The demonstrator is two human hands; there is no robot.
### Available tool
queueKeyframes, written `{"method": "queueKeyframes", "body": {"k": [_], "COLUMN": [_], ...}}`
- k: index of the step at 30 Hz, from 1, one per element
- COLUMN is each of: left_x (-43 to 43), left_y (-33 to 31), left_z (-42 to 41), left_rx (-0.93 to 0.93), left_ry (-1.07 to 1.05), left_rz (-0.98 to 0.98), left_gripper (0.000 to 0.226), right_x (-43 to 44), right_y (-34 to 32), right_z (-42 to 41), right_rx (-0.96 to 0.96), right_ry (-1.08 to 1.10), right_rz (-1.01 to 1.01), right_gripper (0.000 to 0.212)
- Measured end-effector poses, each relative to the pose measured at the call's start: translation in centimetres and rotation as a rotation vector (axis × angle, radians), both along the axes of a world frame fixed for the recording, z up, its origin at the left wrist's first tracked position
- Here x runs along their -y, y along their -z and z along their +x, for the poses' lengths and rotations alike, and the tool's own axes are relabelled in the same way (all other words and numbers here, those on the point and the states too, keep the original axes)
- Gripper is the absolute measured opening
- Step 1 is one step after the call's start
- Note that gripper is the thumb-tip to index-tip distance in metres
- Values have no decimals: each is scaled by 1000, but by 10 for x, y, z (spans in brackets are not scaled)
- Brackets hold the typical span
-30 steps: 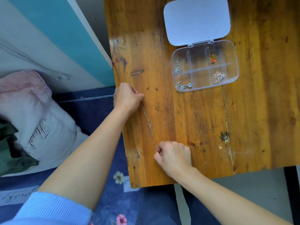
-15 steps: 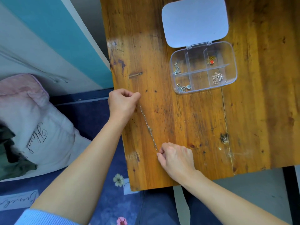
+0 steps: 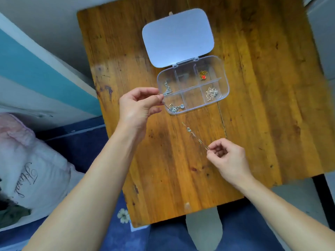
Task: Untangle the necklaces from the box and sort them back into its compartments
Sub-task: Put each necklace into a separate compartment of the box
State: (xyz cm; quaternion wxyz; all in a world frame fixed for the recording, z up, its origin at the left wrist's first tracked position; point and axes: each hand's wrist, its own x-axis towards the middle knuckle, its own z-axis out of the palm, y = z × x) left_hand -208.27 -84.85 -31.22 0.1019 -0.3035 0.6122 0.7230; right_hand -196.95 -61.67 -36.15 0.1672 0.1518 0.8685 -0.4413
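A thin silver necklace [image 3: 188,130] with a small pendant stretches taut above the wooden table [image 3: 253,124], held at both ends. My left hand [image 3: 139,105] pinches one end right at the left edge of the clear compartment box [image 3: 224,84]. My right hand [image 3: 228,160] pinches the other end lower right. The box lies open with its lid [image 3: 177,37] flat behind it. Inside are a silver chain [image 3: 167,89] at left, a silver piece [image 3: 175,108] at front left, a gold chain with a red heart [image 3: 203,76] at back right, and a pale cluster [image 3: 211,93] at front right.
A pink pillow [image 3: 36,169] with script lettering lies on the blue floral bedding [image 3: 123,216] to the left. A teal and white wall [image 3: 36,69] runs along the table's left side. The table's near edge is just in front of my arms.
Both hands lifted the necklace off the table's left part and carried it up and right toward the box. The left hand now sits at the box's left edge.
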Motion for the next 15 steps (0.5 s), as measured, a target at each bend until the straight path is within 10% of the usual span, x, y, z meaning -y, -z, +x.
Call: {"method": "queueKeyframes", "body": {"k": [15], "left_x": [-305], "left_y": [-3], "left_z": [-128], "left_rx": [-179], "left_ry": [325], "left_rz": [-386], "left_gripper": [13], "right_x": [-261], "right_y": [4], "right_z": [-67], "right_rx": [5], "right_ry": [205], "right_rz": [6], "right_gripper": [14]}}
